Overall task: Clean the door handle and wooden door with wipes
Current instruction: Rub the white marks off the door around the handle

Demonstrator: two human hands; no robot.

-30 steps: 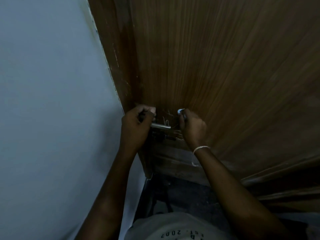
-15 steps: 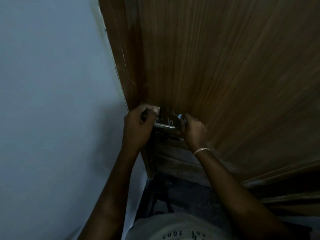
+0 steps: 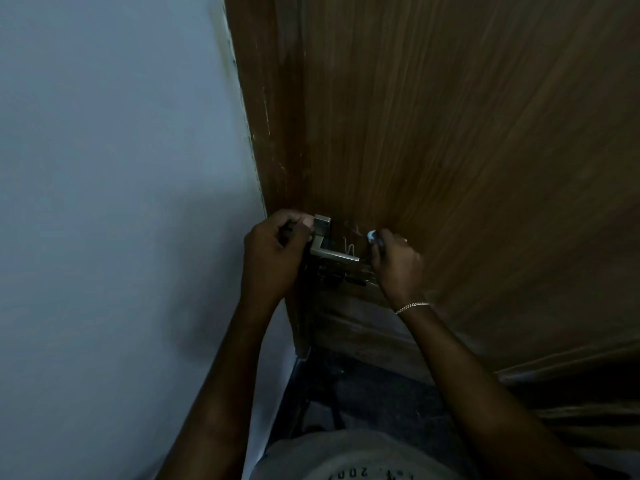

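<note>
- Head view, lower middle of the frame: door handle (image 3: 334, 252), a silver lever fixed at its left end to a square plate (image 3: 322, 224), long axis lying left to right and dipping a little toward the right
- Filling the upper right: wooden door (image 3: 467, 133), dark brown, grain running up the frame; pale wall (image 3: 121, 168) across the left half
- Just left of the plate: left hand (image 3: 273, 252), fingers curled at the door's edge round something dark; impossible to tell what, or whether the grip truly holds it
- Just right of the lever's free end: right hand (image 3: 398, 263), grip narrow, pinching a small pale wipe (image 3: 372, 234) at the fingertips, against or very near the door face; contact too dim to call
- On that wrist: thin bracelet (image 3: 412, 307)
- Between lever and wipe: faint white scribble (image 3: 349, 249) on the wood
- Deciding relation: lever directly left of the wipe-bearing grip, free end nearest it, so probably a short sweep leftward along the long axis; right hand nearer the bar, left hand nearer the plate
- Judged early in the task: broad door face above apparently not yet reached
</note>
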